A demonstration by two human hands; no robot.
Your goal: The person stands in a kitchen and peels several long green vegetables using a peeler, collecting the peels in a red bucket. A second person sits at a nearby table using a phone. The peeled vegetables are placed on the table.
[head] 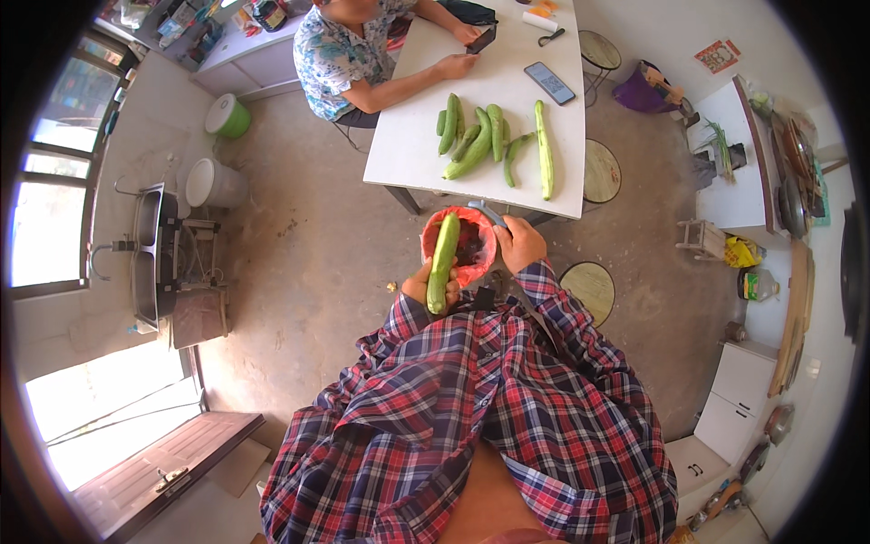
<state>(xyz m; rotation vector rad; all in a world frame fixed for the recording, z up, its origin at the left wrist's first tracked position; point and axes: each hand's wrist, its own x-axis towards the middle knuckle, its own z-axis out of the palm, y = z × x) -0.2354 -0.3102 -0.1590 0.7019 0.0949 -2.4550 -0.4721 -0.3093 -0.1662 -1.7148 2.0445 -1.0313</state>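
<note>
My left hand (416,284) is closed around a long green gourd (443,262), its far end tilted over a bin lined with a red plastic bag (481,272). Dark scraps lie in the bin. In my right hand (522,243) is a peeler with a grey-blue handle (491,214), held at the bin's far right rim, apart from the gourd. On the white table (408,163) beyond lie several green gourds (476,151), one slim and curved (514,160). A long, pale, peeled-looking gourd (544,153) rests near the table's right edge.
A seated person (353,68) holds a dark phone (481,41) at the table's far left. Another phone (549,83) lies on the tabletop. Round stools (588,292) stand along the right side. Lidded buckets (216,183) and a double sink (155,255) are at the left.
</note>
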